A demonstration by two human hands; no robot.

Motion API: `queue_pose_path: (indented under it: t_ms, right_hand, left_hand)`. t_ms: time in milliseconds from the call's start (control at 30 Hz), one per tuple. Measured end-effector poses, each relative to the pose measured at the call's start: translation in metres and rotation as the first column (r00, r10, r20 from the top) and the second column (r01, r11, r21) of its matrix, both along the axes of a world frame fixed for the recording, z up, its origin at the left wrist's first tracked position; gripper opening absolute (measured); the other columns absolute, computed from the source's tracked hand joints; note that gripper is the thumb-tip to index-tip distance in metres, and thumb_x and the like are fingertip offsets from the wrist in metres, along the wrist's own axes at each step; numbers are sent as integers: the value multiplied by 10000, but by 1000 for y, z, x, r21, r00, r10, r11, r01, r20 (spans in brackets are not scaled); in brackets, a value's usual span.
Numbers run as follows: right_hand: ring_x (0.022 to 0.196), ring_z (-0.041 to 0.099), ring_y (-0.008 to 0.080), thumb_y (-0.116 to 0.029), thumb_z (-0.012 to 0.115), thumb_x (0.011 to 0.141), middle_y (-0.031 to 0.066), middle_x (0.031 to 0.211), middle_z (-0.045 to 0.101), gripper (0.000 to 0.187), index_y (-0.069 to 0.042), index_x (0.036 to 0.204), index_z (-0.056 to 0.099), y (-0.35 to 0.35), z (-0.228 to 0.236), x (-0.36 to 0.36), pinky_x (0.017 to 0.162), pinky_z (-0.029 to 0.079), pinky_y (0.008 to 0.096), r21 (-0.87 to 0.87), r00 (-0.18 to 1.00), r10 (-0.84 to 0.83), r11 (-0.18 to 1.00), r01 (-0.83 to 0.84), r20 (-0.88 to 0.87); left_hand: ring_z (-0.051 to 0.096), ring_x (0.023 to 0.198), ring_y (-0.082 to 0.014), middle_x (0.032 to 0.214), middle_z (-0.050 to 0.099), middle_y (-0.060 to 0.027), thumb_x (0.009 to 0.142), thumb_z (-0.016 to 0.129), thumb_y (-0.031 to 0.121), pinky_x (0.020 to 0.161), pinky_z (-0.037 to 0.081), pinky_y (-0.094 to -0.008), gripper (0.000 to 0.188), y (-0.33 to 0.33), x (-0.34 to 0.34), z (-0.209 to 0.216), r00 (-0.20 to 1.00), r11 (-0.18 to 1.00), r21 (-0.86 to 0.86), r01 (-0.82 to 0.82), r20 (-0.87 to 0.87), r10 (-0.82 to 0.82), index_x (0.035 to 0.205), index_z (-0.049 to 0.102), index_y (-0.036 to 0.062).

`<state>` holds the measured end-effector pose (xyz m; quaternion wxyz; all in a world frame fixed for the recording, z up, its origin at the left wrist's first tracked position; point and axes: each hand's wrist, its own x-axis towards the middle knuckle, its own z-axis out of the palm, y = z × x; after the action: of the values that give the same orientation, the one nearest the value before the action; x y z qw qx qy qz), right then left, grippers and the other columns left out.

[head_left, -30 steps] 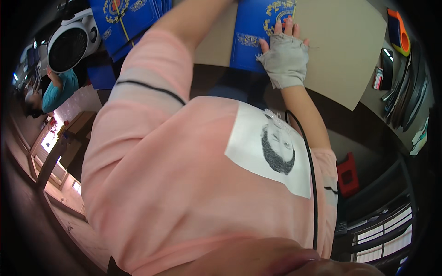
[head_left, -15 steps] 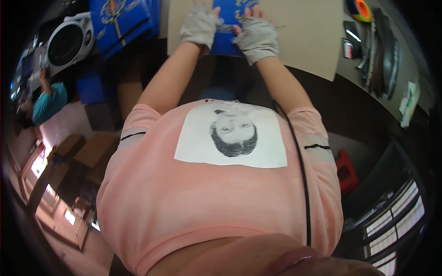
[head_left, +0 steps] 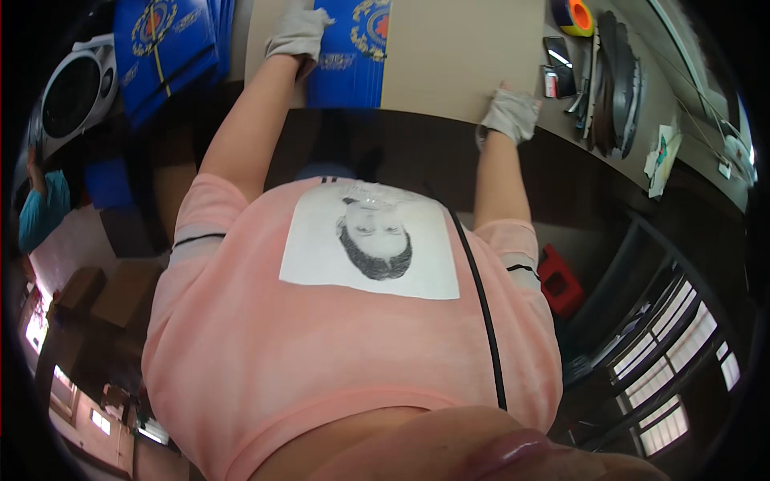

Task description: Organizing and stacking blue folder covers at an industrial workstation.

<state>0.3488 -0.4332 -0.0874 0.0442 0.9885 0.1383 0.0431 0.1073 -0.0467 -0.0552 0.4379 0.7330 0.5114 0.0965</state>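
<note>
Near twelve o'clock the blue card lies flat on the board, my left hand at its left edge, seemingly to steady it, grip unclear, while my right hand half-curls toward half past one, pinching or not, I cannot tell.

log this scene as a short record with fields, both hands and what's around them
left hand: grey fingerless glove; hand at the left edge of a blue printed sheet, fingers partly over it
right hand: same glove; hand near the beige board's front edge, apart from the sheet; grip unclear
under sheet: beige board
left side: stack of blue printed sheets
right side: black smartphone, yellow-and-orange roll
co-worker: teal sleeve, far left
</note>
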Motion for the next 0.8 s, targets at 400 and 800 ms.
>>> queue_pose_path:
  t_ms: [400, 800]
  right_hand:
    - [1113, 702, 388, -720, 750, 763, 246, 1176, 728, 817, 9, 1130, 754, 19, 52, 57, 946, 542, 465, -34, 925, -213, 976, 213, -314]
    - [1333, 523, 445, -396, 556, 1031, 272, 1548, 440, 620, -122, 1570, 421, 86, 103, -40, 1092, 453, 459, 522, 546, 838, 457, -720, 20]
  left_hand:
    - [503, 1402, -319, 1439, 618, -145, 928, 558, 370, 1222, 321, -399, 547, -25, -9, 49, 740, 478, 566, 672, -525, -420, 1344, 653, 29]
    - [501, 1394, -379, 1485, 534, -268, 917, 636, 431, 1167, 404, -426, 619, -27, -17, 56, 785, 584, 526, 618, -459, -417, 1390, 620, 33]
